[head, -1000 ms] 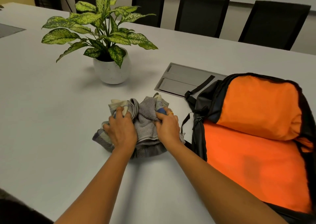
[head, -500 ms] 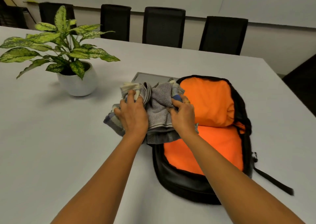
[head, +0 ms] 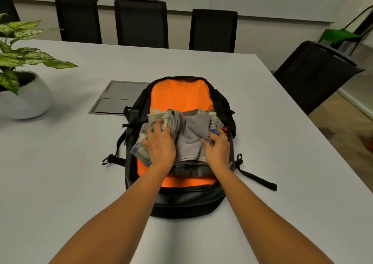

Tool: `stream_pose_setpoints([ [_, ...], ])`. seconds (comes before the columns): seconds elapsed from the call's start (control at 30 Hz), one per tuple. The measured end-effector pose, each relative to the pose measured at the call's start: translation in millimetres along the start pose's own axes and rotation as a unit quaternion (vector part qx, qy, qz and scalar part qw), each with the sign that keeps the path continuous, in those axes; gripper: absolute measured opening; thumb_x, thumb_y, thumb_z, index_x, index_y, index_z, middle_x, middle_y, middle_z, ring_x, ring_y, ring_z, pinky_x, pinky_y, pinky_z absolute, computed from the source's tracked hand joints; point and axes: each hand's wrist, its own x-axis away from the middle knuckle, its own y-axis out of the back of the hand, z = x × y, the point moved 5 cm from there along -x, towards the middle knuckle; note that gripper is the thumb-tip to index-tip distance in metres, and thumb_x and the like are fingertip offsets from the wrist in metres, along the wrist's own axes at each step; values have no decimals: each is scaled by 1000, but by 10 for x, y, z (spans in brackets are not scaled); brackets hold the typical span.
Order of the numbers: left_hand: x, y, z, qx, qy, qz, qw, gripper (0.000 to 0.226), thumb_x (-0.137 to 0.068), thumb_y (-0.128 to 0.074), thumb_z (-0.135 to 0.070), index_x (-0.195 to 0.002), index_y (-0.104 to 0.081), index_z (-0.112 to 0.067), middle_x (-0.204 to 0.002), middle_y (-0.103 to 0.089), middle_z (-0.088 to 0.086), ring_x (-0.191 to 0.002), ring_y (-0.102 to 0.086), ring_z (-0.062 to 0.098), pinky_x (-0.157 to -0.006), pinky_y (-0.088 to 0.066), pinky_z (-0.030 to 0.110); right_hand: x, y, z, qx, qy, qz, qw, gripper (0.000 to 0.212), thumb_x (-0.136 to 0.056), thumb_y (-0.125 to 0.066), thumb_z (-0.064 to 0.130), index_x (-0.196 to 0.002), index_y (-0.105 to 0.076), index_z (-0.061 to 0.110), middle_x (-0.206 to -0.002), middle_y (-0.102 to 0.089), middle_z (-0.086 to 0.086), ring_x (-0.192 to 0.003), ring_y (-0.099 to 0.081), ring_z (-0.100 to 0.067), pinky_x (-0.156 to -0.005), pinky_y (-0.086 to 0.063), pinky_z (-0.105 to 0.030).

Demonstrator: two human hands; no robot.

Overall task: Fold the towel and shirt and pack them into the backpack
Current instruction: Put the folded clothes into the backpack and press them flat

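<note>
**Bundle held over open backpack**

Left hand [head: 159, 146]: fingers curled, gripping the checked shirt [head: 139, 152]. Right hand [head: 217, 150]: fingers curled, gripping the grey towel [head: 191, 140]. I log both cloths bunched together over the backpack [head: 181, 205], across its open orange compartment. I cannot tell whether they touch the lining. The backpack lies flat on the white table [head: 60, 162]. A potted plant [head: 24, 96] stands well to the backpack's left.

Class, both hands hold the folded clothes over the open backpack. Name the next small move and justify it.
Probably lower the shirt and grey towel and press them flat into the backpack: the left hand and right hand grip them over its orange lining, and the shirt's left edge overhangs the rim.
</note>
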Motion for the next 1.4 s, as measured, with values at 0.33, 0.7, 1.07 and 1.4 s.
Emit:
stream_pose_setpoints([
  [0.33,2,-360,560,-78,69,141,984,63,-95,-32,-53,-149,-13,-25,-156,-2,13,-139,-12,41,-106,-21,60,-12,-45,-311,204,-76,95,971,55,-93,-45,46,-140,-32,22,-155,-13,-10,-138,-17,-35,-105,-24,-55],
  [0.7,-54,-516,732,-64,48,151,985,70,-92,-23,-60,-149,-1,-27,-157,0,12,-142,-5,37,-112,-10,56,-125,-634,285,314,278,96,903,75,-80,-13,63,-146,-24,29,-158,-10,-1,-145,2,-24,-106,7,-64],
  [1.07,-594,-267,410,6,-45,-34,998,48,-97,-34,-44,-138,-42,-21,-153,-25,7,-144,-12,24,-113,0,52,-186,-874,12,349,233,128,899,81,-79,-4,73,-149,-6,33,-158,-4,-1,-145,7,-24,-102,22,-60],
  [1.4,-1398,-675,-303,-68,-324,176,927,42,-99,-41,-17,-140,-39,-11,-153,-25,9,-144,-14,22,-115,-7,35,-183,-924,-35,351,224,94,905,71,-85,-24,69,-139,-42,28,-146,-41,-5,-137,-34,-28,-104,-7,-65],
])
